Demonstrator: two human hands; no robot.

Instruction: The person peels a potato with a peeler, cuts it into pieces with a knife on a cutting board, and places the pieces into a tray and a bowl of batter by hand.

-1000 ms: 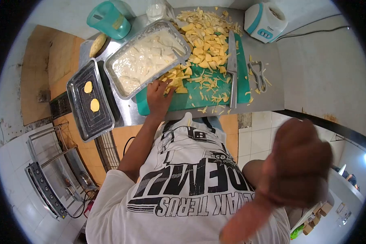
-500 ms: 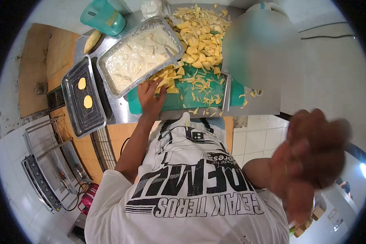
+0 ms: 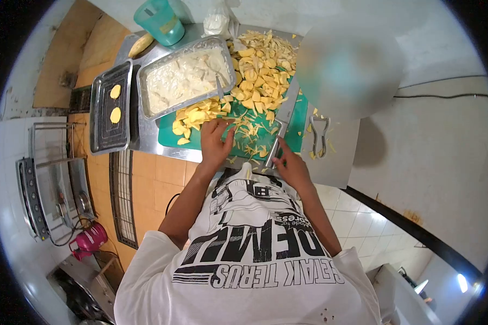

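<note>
My left hand (image 3: 217,143) rests at the near edge of the green cutting board (image 3: 295,122), thumb apart from its loosely bent fingers. It is beside yellow cut chunks (image 3: 198,115) and thin yellow strips (image 3: 248,128), and no held piece shows in it. At the board's right side, my right hand (image 3: 294,165) has its fingers on the metal handle of a large knife (image 3: 286,111). The knife's blade points away from me, against the big pile of yellow chunks (image 3: 260,81).
Behind the left hand stands a metal tray of pale wet batter (image 3: 181,76), with a utensil handle over its rim. Further left are a dark baking tray (image 3: 115,103) with two yellow rounds, and a teal container (image 3: 160,24). A metal peeler (image 3: 320,135) lies right of the board.
My right hand has come down from the air at the right onto the knife handle. My left hand has shifted right along the board, off the chunks. The view has turned slightly.
</note>
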